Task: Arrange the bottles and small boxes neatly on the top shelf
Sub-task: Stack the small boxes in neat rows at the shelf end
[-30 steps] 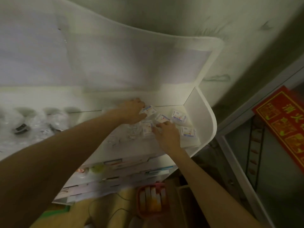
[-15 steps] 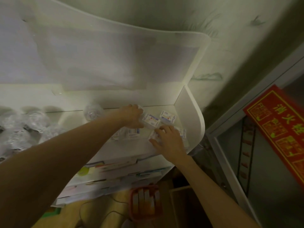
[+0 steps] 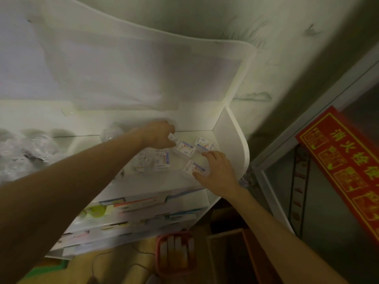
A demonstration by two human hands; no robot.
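Four small boxes [image 3: 184, 148] on top shelf [image 3: 155, 179], left hand [image 3: 160, 136] grip holding one, right hand [image 3: 217, 173] grip wide.

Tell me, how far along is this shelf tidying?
Partway, it seems. Done: one small box sits squared in the back right corner of the top shelf. In hand: the left hand grips a box beside it, and the right hand rests on another box near the front. Left: a few boxes lie loose mid-shelf, and the clear bottles at the far left look bunched.
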